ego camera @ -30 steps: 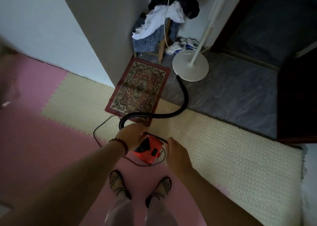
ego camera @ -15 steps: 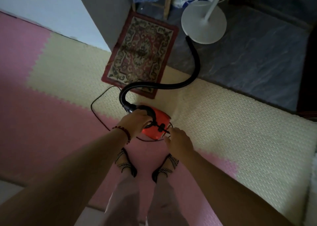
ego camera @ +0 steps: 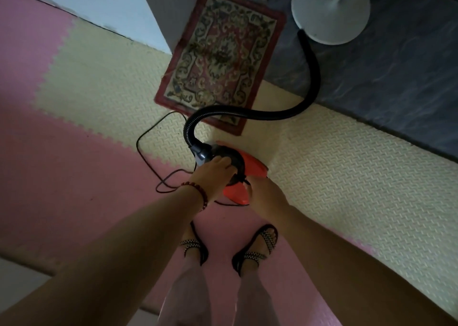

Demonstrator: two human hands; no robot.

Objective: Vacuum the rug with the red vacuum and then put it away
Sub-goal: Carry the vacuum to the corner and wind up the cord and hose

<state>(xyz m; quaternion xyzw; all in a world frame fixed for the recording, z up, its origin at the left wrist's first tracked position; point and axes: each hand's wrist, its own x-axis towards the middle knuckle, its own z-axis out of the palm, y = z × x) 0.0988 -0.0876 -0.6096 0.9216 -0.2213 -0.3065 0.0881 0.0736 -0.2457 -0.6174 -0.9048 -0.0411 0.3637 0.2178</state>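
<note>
At frame centre the red vacuum point(ego camera: 238, 174) was gripped by the left hand point(ego camera: 213, 174); the right hand's point(ego camera: 266, 193) closure could not be told; tripping on the cord point(ego camera: 146, 157) was judged possible.

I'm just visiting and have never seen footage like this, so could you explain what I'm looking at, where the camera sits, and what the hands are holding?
No robot here: a person wears a camera on the head, so the one view looks down past their own arms at the floor. The left hand, with a bead bracelet on the wrist, grips the dark top of a small red vacuum; the right hand rests against its near end. A black hose curves away towards a white round stand base, crossing a corner of the patterned rug. A thin black cord loops over pink and cream foam mats.
</note>
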